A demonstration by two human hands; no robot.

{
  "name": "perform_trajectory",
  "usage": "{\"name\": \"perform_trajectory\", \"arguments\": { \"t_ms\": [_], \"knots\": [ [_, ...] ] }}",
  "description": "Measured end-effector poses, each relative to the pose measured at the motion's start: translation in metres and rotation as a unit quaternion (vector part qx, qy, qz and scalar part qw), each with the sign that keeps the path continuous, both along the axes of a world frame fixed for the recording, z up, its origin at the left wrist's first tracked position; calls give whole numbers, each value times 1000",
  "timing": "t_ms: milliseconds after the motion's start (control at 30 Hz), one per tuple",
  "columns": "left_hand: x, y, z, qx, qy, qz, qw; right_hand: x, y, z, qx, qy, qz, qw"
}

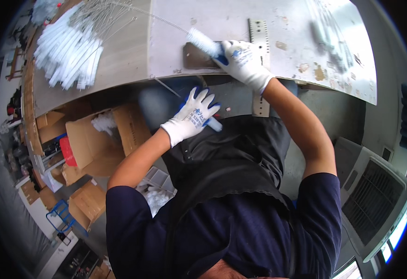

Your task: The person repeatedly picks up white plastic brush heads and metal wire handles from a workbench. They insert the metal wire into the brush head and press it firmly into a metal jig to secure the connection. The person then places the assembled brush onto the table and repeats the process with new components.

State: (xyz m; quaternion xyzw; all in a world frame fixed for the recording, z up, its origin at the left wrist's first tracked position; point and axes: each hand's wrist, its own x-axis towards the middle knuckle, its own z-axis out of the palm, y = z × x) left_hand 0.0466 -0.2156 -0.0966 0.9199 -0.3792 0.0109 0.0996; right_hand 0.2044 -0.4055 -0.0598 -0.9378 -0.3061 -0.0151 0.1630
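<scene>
Right hand [243, 63] hides one end of the white brush [202, 42] | left hand [193, 114] covers much of a second brush [215, 124] (protruding end blurred) | dark block [195, 60] partly covered | far-right bundle [331, 42] blurred, uncountable

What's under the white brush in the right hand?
A dark block on the bench, partly beneath the white brush. What the brush and right hand cover is hidden; contact is unclear.
</scene>
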Motion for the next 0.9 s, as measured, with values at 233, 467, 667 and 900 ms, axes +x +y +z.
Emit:
{"name": "perform_trajectory", "arguments": {
  "t_ms": [233, 467, 667, 900],
  "knots": [
    [-7, 23, -48, 208, 113, -70, 969, 4, -6, 0, 37, -29, 29, 998],
    [-2, -2, 27, 142, 107, 42, 983, -5, -21, 26, 15, 19, 23, 999],
    [-4, -4, 19, 107, 103, 63, 987, -5, 16, 25, 4, 48, -40, 998],
    [-4, -4, 34, 32, 114, 64, 991, -5, 12, 39, 76, -47, -38, 995]
  ]
}}
